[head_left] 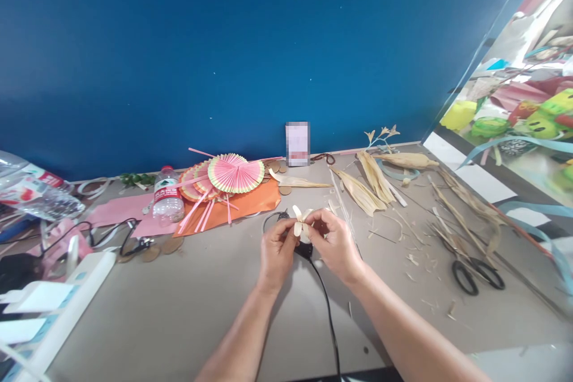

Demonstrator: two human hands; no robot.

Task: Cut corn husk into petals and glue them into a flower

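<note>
A small cream flower (pixel 298 228) with several pale petals, which look like corn husk, is pinched between my two hands above the table. My left hand (pixel 276 249) grips it from the left with thumb and forefinger. From the right, the closed fingers of my right hand (pixel 333 242) hold it at the petals. Just beneath the hands is a black device (pixel 304 249) with a black cable (pixel 329 310) running toward me; the hands partly hide it. Dry husks (pixel 360 190) lie beyond my right hand.
Black-handled scissors (pixel 477 274) lie at the right among husk scraps. Pink paper fans (pixel 236 173) rest on an orange sheet (pixel 255 198) at the back left, beside a small bottle (pixel 168 203). A white power strip (pixel 85 286) stands at the left. A blue panel (pixel 268 42) closes off the back.
</note>
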